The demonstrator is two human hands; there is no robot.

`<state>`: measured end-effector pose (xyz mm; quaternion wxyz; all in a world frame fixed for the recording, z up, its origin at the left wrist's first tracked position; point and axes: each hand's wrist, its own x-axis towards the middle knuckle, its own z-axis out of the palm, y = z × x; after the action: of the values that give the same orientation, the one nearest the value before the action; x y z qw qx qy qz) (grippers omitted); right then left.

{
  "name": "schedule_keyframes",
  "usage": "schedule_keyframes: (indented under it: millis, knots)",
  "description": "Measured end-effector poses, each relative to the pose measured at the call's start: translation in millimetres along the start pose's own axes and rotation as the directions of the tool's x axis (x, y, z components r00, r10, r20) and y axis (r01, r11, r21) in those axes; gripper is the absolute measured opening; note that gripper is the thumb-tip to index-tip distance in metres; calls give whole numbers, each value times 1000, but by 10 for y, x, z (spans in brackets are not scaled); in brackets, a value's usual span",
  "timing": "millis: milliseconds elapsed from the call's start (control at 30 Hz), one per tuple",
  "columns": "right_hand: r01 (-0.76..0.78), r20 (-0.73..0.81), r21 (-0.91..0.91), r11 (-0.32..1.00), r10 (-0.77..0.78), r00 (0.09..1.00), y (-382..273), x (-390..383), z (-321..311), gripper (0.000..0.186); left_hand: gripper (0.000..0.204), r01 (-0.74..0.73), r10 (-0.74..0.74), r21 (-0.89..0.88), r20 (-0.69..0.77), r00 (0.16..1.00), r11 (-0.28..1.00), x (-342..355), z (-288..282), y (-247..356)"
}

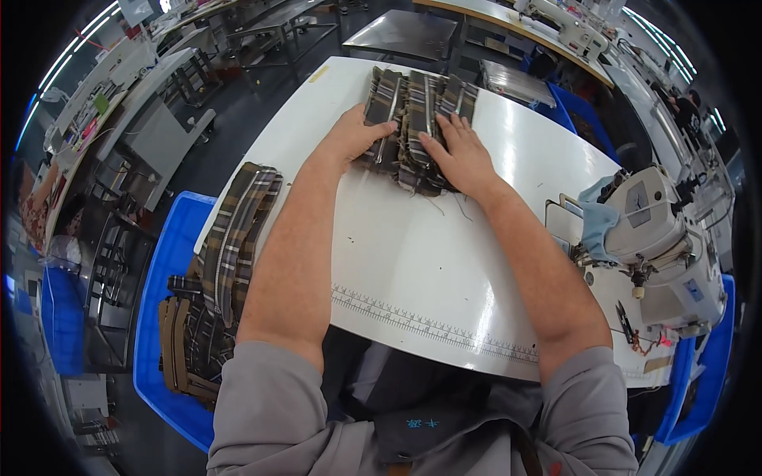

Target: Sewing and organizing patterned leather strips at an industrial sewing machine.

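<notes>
Plaid fabric pieces [415,95] in brown, black and cream lie in side-by-side stacks at the far end of the white table [413,262]. Metal zippers run along them, and loose threads hang off their near edges. At the left edge of the stacks, my left hand [355,136] grips the fabric, thumb on top and the other fingers mostly hidden. My right hand [467,157] rests on the right-hand stacks with its fingers stretched and apart, pressing from above.
More plaid zippered strips [238,230] drape over the table's left edge into a blue bin [171,238]. A white sewing machine [647,214] with a light blue cloth [599,222] stands at the right. Near it lie small black snips [625,321]. A ruler scale [429,321] marks the near edge.
</notes>
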<state>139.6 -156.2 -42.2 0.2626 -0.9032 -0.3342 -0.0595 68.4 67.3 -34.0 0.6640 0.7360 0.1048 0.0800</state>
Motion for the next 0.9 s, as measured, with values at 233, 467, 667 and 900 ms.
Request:
schedule_keyframes:
  millis: [233, 467, 667, 900]
  knots:
    - [90, 50, 93, 992, -95, 994, -185, -263, 33, 85, 70, 11, 6, -93, 177, 984, 996, -291, 239, 257]
    - [-191, 174, 781, 595, 86, 981, -142, -495, -203, 73, 54, 69, -10, -228, 252, 968, 971, -409, 636, 182]
    - [-75, 52, 931, 357, 72, 996, 165, -761, -289, 47, 51, 70, 11, -340, 230, 973, 938, -564, 955, 189]
    - [-78, -72, 917, 390, 356, 932, -10, -974, -495, 92, 56, 79, 81, -444, 332, 940, 893, -732, 1189, 212]
